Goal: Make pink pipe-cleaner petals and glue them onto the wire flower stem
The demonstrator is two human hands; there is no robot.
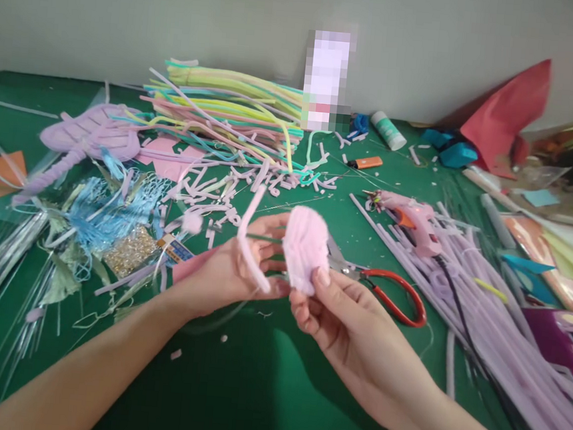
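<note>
Pink pad (306, 247), one, near mid-view above the surface (221, 390), pinched by the right hand (357, 325); bent strip (249, 254) at its 9 o'clock, before the loosely curled left hand (226, 266), grip unclear; step seemingly fitting, next calling for lining strip to pad.

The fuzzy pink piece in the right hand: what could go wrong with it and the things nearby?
The right hand could knock the red-handled tool close by it. If the glue gun is hot, which I can't tell, it might scorch the lilac stems next to it. Loose clippings could cling to the fuzzy pink piece.
</note>
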